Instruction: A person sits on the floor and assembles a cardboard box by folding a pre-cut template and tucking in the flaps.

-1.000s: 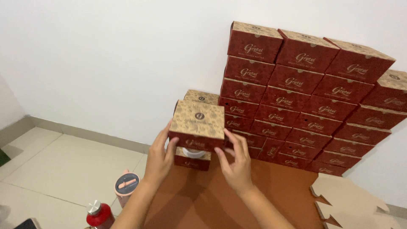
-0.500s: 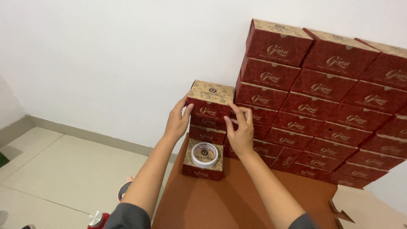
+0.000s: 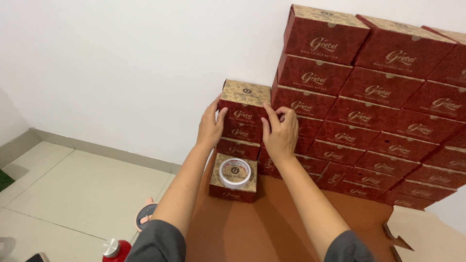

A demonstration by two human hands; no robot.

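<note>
The left hand point(image 3: 209, 127) and the right hand point(image 3: 280, 133) press flat against the two sides of a dark red cardboard box with a gold patterned lid point(image 3: 244, 104), grasping it between them: the left fingers lie along its left face with the thumb on its front edge, and the right fingers spread across its right front corner. This box sits on top of a short column of matching red boxes point(image 3: 239, 140), which runs down just below the fingers of both hands. Directly right of the right fingertips, touching the column, rises a tall stepped stack of the same red boxes point(image 3: 369, 106) against the white wall point(image 3: 121, 63). Below the wrists, in front of the column, another such box point(image 3: 233, 184) rests on the brown table point(image 3: 262, 228) with a white roll of tape point(image 3: 235, 172) lying on its lid. Down past the left forearm, a red bottle with a silver cap point(image 3: 115, 249) stands on the tiled floor point(image 3: 73, 194).
</note>
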